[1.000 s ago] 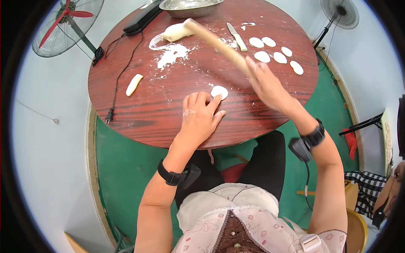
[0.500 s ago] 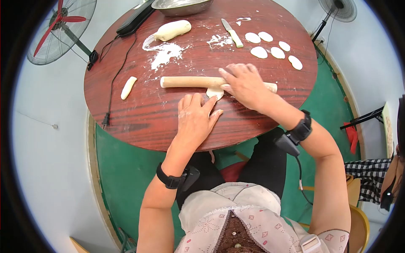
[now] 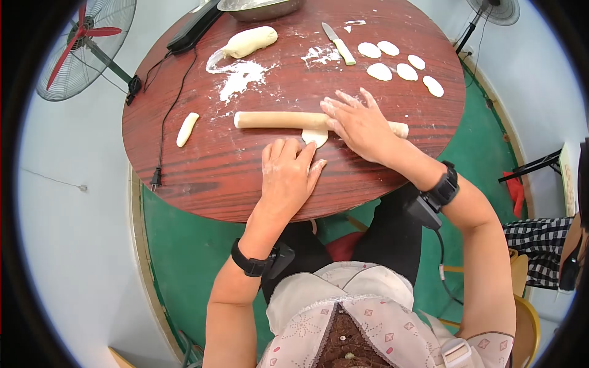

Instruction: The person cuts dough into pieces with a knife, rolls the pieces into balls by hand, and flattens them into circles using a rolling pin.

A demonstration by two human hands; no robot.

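A wooden rolling pin (image 3: 279, 120) lies across the table, its middle over the far edge of a small flattened dough disc (image 3: 316, 137). My right hand (image 3: 362, 127) rests flat on the pin's right part, fingers stretched out and pointing away from me, floury at the tips. On the near side of the disc is my left hand (image 3: 288, 173). Its index fingertip touches the disc's near edge, while the thumb stands apart and the other fingers are loosely bent on the tabletop. The pin's surface under my right palm is hidden.
Several dough rounds (image 3: 380, 72) lie at the far right by a knife (image 3: 339, 44). At the far left are a large dough roll (image 3: 250, 42), loose flour (image 3: 241, 81) and a metal bowl (image 3: 261, 8). A short dough strip (image 3: 187, 129) sits near a power cord (image 3: 164, 122).
My right hand's fingers have straightened and spread over the pin, which has shifted slightly right. More of the dough disc shows below it. My left hand stays at the disc's near edge.
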